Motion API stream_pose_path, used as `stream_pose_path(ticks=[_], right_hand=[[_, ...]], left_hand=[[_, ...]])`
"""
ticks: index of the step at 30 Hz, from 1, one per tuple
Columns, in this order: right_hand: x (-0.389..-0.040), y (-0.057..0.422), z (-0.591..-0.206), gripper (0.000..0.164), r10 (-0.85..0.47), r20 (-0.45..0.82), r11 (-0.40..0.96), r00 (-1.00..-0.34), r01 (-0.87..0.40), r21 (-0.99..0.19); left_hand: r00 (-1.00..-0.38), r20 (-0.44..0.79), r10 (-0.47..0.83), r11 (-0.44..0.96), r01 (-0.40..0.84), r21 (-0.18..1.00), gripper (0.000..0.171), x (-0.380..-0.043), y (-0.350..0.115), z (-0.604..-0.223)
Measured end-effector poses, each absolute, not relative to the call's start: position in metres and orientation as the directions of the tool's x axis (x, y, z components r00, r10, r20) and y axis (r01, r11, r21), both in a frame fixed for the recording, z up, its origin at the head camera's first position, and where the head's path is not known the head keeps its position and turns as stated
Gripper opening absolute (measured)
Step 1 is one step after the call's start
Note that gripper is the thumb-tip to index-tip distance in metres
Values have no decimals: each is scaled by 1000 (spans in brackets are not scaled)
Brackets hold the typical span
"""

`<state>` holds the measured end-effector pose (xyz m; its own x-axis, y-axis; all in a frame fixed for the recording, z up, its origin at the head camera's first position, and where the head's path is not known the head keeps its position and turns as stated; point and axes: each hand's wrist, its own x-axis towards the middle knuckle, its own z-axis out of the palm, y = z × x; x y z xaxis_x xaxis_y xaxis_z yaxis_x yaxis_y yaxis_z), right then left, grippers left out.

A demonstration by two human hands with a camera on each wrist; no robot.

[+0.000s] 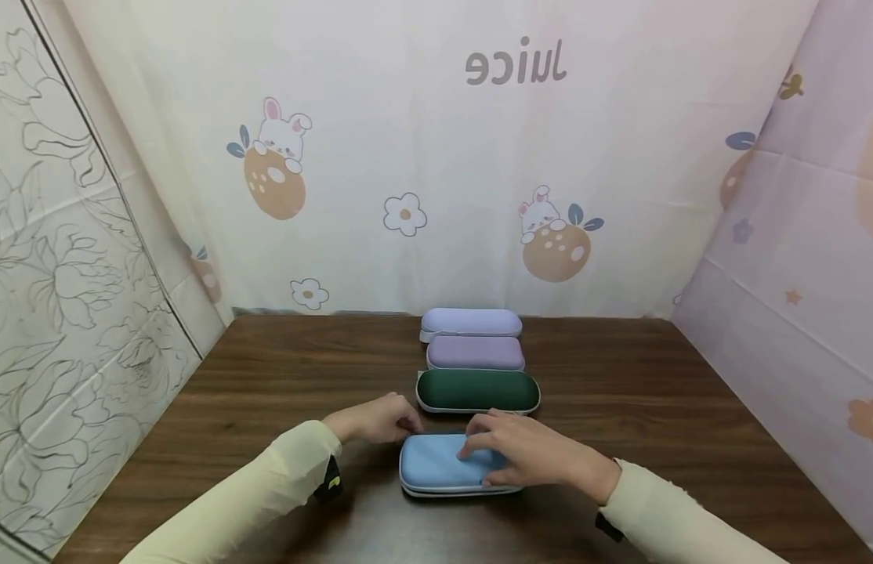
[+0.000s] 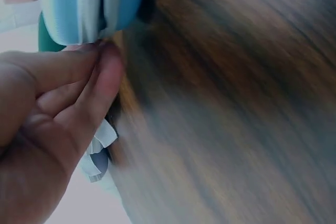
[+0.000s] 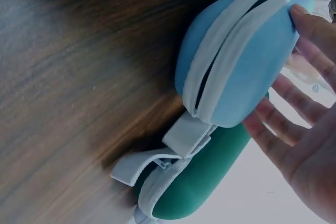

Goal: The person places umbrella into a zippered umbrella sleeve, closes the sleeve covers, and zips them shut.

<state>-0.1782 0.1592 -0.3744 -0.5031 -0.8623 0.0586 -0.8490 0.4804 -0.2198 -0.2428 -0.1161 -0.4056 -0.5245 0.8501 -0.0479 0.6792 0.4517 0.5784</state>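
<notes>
A light blue zip-up glasses case (image 1: 431, 460) lies lengthwise on the table in front of me. My left hand (image 1: 382, 419) is at its left end, thumb and forefinger pinched together at the zipper (image 2: 103, 17); whatever lies between the fingertips is hidden by them. My right hand (image 1: 524, 450) rests over the right part of the lid, fingers spread and thumb at the near edge. In the right wrist view, a dark slit shows between the pale zipper bands (image 3: 239, 35), so this end is partly unzipped. A grey strap (image 3: 186, 135) shows below that end.
Behind the blue case lie a dark green case (image 1: 479, 389), a purple case (image 1: 475, 352) and a lavender case (image 1: 472, 321), lined up toward the back. The wooden table (image 1: 302, 345) meets a printed curtain (image 1: 408, 141) at its far edge.
</notes>
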Motion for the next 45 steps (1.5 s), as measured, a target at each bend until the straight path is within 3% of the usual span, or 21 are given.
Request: stream_pose_path(ticks=[10, 21, 30, 36, 45], right_hand=[[-177, 163, -382, 40, -857, 60, 490, -512, -845, -213], [-173, 178, -414, 46, -866, 208, 406, -456, -882, -240], [-171, 178, -423, 49, -870, 233, 411, -434, -900, -143], [-170, 177, -424, 48, -860, 193, 454, -473, -881, -133], [-163, 173, -419, 46, -816, 161, 529, -555, -830, -177]], left_hand=[[-582, 12, 813, 503, 713, 488, 11, -232, -118, -406], [-623, 14, 782, 557, 709, 432, 13, -226, -120, -407], [-635, 67, 770, 594, 751, 288, 9, -224, -122, -407], [-630, 131, 765, 604, 774, 191, 20, -218, -128, -410], [-647, 109, 754, 616, 756, 221, 17, -201, -139, -408]])
